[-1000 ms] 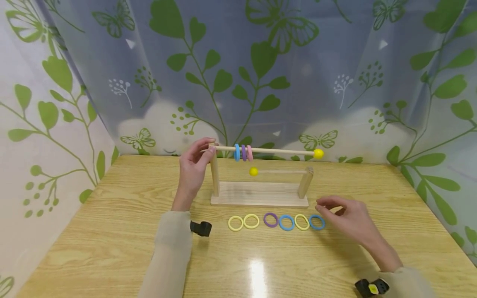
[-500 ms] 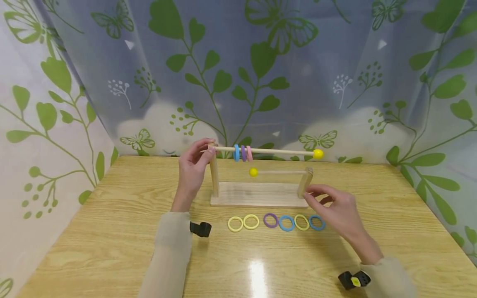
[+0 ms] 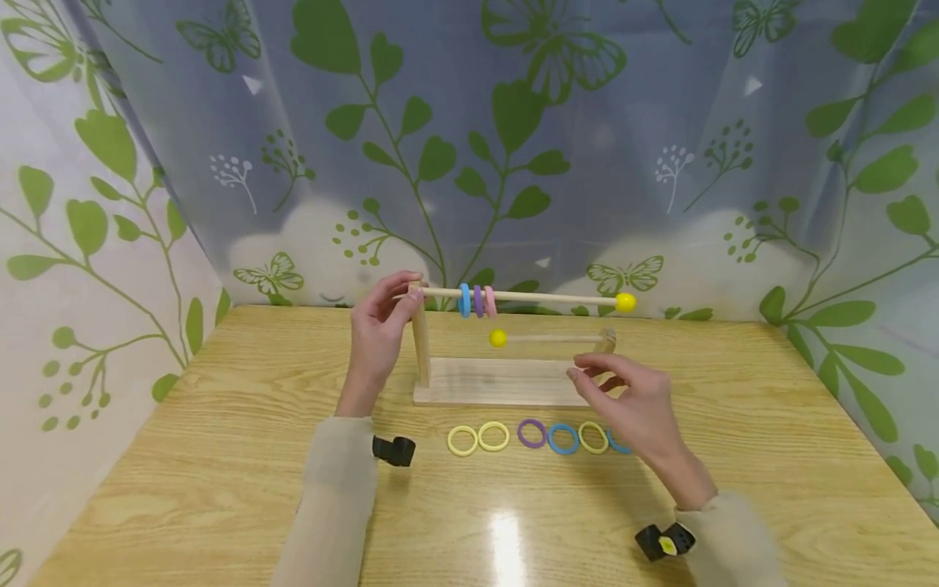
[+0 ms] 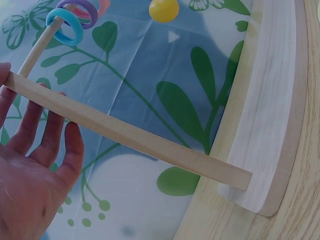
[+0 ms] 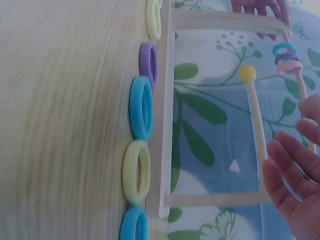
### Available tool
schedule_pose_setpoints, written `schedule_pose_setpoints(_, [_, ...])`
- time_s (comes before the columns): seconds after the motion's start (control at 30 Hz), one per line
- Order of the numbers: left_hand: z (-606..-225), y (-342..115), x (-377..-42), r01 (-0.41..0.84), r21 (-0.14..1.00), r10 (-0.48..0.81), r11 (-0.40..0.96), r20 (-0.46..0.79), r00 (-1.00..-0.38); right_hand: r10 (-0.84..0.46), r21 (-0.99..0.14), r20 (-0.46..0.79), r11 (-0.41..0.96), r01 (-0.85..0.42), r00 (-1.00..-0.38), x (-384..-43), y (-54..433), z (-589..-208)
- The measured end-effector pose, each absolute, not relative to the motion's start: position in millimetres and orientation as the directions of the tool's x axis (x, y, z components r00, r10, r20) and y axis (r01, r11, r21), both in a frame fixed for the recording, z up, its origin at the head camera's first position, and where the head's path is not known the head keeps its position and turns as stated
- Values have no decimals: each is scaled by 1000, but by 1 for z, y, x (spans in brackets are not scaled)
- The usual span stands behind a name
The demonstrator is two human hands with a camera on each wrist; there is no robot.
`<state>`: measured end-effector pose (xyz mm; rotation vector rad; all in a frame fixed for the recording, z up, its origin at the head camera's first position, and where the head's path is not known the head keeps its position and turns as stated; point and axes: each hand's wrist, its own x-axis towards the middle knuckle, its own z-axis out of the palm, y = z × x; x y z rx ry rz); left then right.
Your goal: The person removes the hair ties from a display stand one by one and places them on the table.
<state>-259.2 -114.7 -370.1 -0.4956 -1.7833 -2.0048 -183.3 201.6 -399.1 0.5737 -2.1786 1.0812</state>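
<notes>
My left hand (image 3: 377,330) grips the top of the left post (image 3: 421,342) of a wooden stand (image 3: 484,381), thumb at the near side. From that post a long rod (image 3: 550,299) runs right to a yellow ball end, carrying a blue ring (image 3: 465,302), a purple ring (image 3: 478,302) and a pink ring (image 3: 491,302). Fingers loosely bent and holding nothing, my right hand (image 3: 634,403) hovers before the right post. It partly hides that post and a blue ring (image 3: 619,449) on the table. In the right wrist view its fingers are apart from the rod.
Along the stand's front lies a row of loose rings: two yellow rings, a purple ring (image 3: 520,434), a blue ring (image 3: 563,453), another yellow ring (image 3: 593,452) and the partly hidden blue one. A shorter rod (image 3: 553,338) with a yellow ball (image 3: 498,337) points left. A patterned curtain (image 3: 469,163) hangs behind.
My right hand has moved left and slightly up, from beside the rightmost blue ring to in front of the stand's right post. The left hand keeps its hold; the rings stay put.
</notes>
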Motion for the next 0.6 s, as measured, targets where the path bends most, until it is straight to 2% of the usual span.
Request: schedule_pose_setpoints(0.6, [-371, -114, -259, 518, 849, -76, -104, 513, -855, -39, -517, 780, 522, -678, -625, -202, 153, -390])
